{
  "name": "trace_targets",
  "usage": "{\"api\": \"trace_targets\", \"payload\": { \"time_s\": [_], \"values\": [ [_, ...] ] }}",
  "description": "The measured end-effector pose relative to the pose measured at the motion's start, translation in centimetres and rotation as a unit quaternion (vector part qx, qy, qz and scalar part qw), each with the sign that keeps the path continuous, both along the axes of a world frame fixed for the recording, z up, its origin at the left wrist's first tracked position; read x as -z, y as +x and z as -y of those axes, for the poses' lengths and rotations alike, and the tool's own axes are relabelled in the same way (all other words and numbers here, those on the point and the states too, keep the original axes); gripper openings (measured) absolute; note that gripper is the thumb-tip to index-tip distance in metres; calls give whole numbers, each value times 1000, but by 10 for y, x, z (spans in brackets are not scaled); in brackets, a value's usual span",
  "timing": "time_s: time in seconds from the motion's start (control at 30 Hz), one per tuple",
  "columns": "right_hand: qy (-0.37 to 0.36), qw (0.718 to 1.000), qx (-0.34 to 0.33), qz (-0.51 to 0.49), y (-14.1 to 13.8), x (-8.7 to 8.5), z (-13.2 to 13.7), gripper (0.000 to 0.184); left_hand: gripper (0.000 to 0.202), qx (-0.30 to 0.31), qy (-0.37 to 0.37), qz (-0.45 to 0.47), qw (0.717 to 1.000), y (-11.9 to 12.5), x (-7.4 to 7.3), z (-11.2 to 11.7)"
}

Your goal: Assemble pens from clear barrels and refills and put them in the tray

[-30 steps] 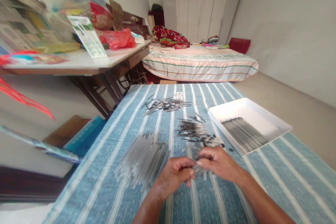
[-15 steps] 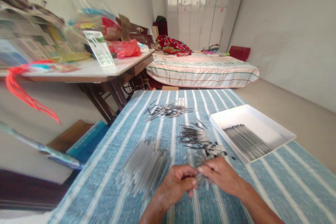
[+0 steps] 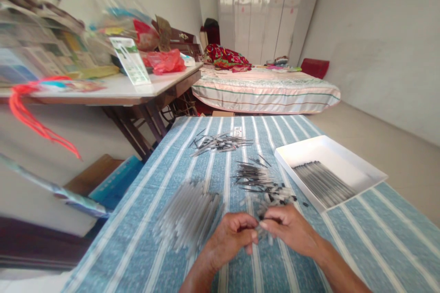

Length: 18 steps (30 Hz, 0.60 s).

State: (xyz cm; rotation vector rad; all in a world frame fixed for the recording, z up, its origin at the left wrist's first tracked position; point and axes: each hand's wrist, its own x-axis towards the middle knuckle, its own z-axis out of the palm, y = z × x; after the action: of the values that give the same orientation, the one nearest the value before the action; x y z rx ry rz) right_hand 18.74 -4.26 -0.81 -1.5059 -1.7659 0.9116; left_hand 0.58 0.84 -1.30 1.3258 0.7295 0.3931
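My left hand [image 3: 237, 234] and my right hand [image 3: 287, 228] meet fingertip to fingertip at the near middle of the table, both closed in a pinch. Whatever they pinch is small and mostly hidden by the fingers. Just beyond and below them lie small white and black plastic pieces [image 3: 280, 193]. Left of my left hand is a pile of translucent grey pen barrels [image 3: 189, 215]. Thin dark pen refills [image 3: 252, 174] lie past the small pieces, and a second loose heap of thin sticks [image 3: 222, 142] is farther back.
A white open box [image 3: 332, 151] at the right holds a row of grey pens [image 3: 325, 183]. A striped blue cloth [image 3: 137, 242] covers the table. At the left stands a cluttered desk [image 3: 158, 83]; behind are a bed [image 3: 268, 89] and a white wardrobe [image 3: 259, 18].
Both hands stay together in nearly the same spot. The right fingers have shifted slightly, and a dark bit now shows by their tips. The piles and the box have not changed.
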Motion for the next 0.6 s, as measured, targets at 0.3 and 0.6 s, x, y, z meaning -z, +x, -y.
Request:
{"api": "trace_targets", "payload": {
  "time_s": [0.3,0.6],
  "values": [
    [-67,995,27,-69,-1,4,1,46,8,-62,129,-9,990,8,5,6],
    [-63,992,67,-90,2,-2,-2,46,25,35,286,-89,954,0,-4,-3]
  ]
}}
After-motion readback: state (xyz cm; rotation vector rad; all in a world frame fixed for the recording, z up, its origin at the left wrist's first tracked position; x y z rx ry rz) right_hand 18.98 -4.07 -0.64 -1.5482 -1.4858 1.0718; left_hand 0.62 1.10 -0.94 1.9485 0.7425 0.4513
